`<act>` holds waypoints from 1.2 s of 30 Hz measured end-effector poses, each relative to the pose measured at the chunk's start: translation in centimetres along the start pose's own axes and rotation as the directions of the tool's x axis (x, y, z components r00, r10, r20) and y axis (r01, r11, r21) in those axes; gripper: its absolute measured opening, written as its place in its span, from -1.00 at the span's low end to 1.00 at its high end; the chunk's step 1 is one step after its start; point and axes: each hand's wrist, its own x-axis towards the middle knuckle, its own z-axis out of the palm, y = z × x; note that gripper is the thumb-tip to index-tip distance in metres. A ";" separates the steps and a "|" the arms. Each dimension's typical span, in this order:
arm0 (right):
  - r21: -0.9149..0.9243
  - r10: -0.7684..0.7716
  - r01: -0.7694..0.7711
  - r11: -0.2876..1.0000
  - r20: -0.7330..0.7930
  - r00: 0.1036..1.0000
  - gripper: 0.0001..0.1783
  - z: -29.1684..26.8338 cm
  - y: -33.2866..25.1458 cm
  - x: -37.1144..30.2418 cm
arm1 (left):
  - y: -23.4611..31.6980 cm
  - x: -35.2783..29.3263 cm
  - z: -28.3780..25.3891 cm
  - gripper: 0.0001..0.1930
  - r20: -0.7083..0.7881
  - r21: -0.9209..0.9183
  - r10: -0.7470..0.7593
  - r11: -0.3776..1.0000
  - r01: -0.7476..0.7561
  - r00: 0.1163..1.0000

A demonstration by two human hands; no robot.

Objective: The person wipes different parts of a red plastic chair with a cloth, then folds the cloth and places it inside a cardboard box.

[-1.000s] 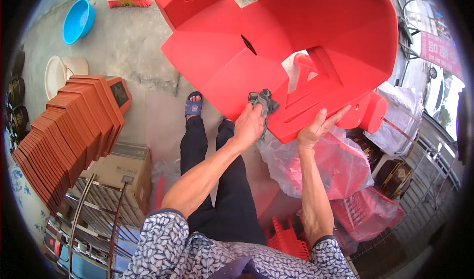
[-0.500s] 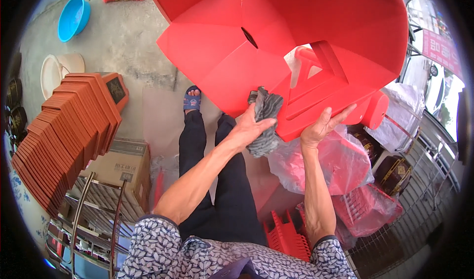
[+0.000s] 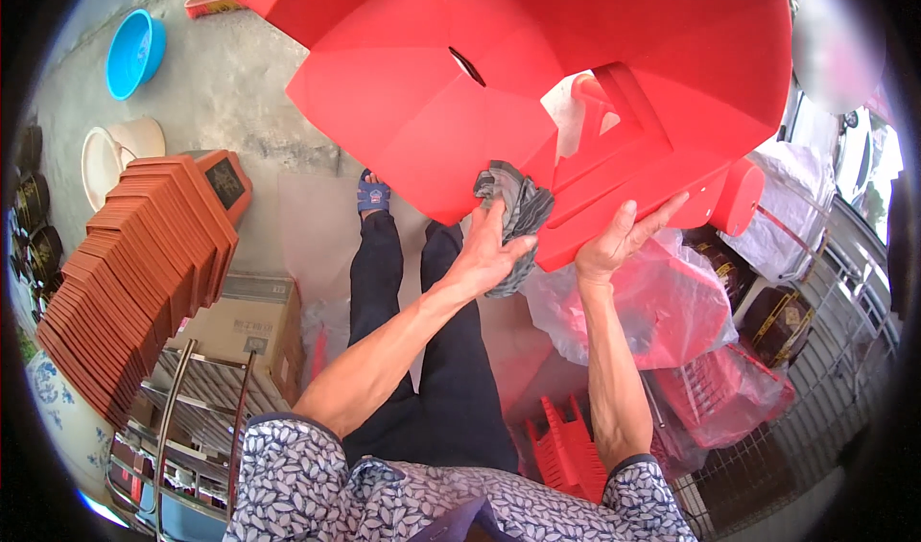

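Observation:
A large red moulded plastic chair (image 3: 403, 110), with faceted faces, a narrow slot and a bigger opening, is tilted up in front of me. In my left hand (image 3: 484, 254) is a crumpled grey striped cloth (image 3: 523, 218), pressed against the chair's near edge. My right hand (image 3: 619, 240) supports the chair's lower right edge, thumb and fingers spread along it. The fingers of the left hand are partly hidden by the cloth. The chair's top runs out of the picture.
At left stand a stack of brown-orange planters (image 3: 144, 264), a cardboard box (image 3: 254, 326), a cream bucket (image 3: 101, 163) and a blue basin (image 3: 135, 55). Plastic-wrapped red items (image 3: 672, 302) and a red slatted piece (image 3: 566, 451) are at right, beside a metal rack (image 3: 815, 388).
My left hand has moved the cloth slightly upward along the chair's near edge. The right hand stays at the lower edge. The chair has shifted a little left.

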 end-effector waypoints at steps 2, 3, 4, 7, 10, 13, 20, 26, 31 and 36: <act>-0.017 0.007 -0.007 1.000 0.010 1.000 -0.18 -0.3 -0.4 0.1 | -0.9 -1.1 1.4 -0.17 -0.121 0.191 0.265 0.952 -0.240 0.957; -0.038 0.015 -0.014 0.999 0.019 1.000 -0.17 -0.2 -0.5 0.2 | -1.7 -0.8 1.9 -0.20 -0.172 0.203 0.348 0.928 -0.313 0.922; -0.043 0.032 -0.030 0.999 0.028 0.999 -0.17 -0.1 -0.6 -0.1 | -2.5 -0.6 2.4 -0.23 -0.221 0.226 0.421 0.900 -0.374 0.880; 0.035 0.016 -0.017 0.999 0.005 1.000 -0.20 0.5 -0.8 -0.2 | -3.0 1.1 0.4 -0.30 -0.128 -0.003 0.015 1.000 -0.016 0.992; 0.016 -0.003 0.003 1.000 0.001 1.000 -0.20 0.3 -0.3 0.1 | -2.6 1.1 0.1 -0.29 -0.089 0.013 -0.023 1.000 0.024 0.996; -0.013 -0.022 0.022 1.000 -0.004 1.000 -0.20 -0.3 0.1 -0.4 | -3.1 -0.4 2.5 -0.23 -0.187 0.087 0.123 0.990 -0.109 0.975; 0.076 0.018 -0.017 0.997 -0.001 1.000 -0.20 0.5 -0.6 0.1 | -5.5 2.5 1.5 -0.33 -0.288 0.228 0.194 0.965 -0.130 0.938; -0.020 -0.007 0.007 1.000 0.011 1.000 -0.20 0.3 -0.4 0.0 | -5.7 3.0 1.2 -0.58 -0.327 0.324 0.297 0.927 -0.188 0.897; -0.092 -0.006 0.006 0.996 0.007 1.000 -0.21 -0.6 0.3 -0.4 | 0.2 -2.5 2.7 -0.71 -0.106 0.154 0.393 0.914 -0.375 0.913; -0.021 0.023 -0.023 1.000 0.015 1.000 -0.19 0.1 -0.1 -0.1 | 3.0 -7.7 4.6 -0.65 0.149 -0.296 0.540 0.824 -0.483 0.828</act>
